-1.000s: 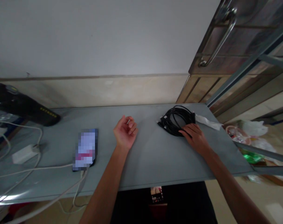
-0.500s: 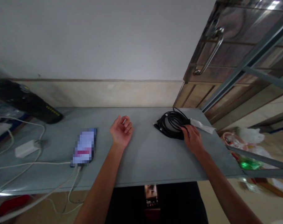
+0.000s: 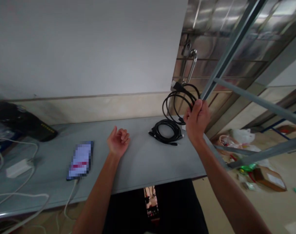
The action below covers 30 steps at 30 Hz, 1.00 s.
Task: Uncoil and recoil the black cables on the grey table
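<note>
My right hand is closed around a coiled black cable, raised above the right end of the table; its loops hang to the left and a plug with a pale tip sticks out at the top. Below it, a second coiled black cable lies on the grey table. Part of a white item shows behind my right wrist. My left hand rests palm up on the table, empty, its fingers loosely curled and the thumb apart.
A phone with a white cable lies left of my left arm, near a white adapter. A black bottle lies at the far left. Metal frame bars rise at the right; bags and a cardboard box sit beyond.
My right hand has lifted one cable coil up off the table, leaving another behind. My left hand stays resting on the table. The view has turned to the right.
</note>
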Available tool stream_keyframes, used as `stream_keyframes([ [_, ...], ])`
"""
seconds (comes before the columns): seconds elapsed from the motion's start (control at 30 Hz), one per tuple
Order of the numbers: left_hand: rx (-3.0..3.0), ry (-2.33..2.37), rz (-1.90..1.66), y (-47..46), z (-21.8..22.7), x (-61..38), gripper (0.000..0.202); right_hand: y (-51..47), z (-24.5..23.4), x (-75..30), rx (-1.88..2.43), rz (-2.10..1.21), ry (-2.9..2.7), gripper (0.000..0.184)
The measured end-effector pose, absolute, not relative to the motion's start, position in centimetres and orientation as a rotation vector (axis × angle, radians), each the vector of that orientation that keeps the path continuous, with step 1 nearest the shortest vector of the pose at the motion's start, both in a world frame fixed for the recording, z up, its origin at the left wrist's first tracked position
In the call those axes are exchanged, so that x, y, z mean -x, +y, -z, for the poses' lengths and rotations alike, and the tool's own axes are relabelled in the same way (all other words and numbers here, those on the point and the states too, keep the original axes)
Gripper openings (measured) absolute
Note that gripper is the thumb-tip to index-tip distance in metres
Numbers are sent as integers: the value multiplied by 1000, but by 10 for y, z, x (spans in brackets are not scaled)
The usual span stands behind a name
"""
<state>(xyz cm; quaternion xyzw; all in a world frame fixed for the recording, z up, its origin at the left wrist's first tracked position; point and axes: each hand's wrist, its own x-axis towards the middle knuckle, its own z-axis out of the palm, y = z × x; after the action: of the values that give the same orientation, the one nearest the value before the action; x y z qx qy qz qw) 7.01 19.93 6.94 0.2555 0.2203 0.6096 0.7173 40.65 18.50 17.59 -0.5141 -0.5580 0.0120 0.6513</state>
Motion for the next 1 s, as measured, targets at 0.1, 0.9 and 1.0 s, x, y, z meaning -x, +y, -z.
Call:
stream_keyframes([
  [0.1,-641,471,-1263,195,-72,-74,63,178,-168,-371,1119,-186,-1223,49],
  [0.9,-650,618,-1242,201,-64,-83,39,197,-50,-247,977,-412,-2021,39],
  [1.0,-632,608,-1239,200,-68,-82,31,195,-56,-251,918,-453,-2010,41],
])
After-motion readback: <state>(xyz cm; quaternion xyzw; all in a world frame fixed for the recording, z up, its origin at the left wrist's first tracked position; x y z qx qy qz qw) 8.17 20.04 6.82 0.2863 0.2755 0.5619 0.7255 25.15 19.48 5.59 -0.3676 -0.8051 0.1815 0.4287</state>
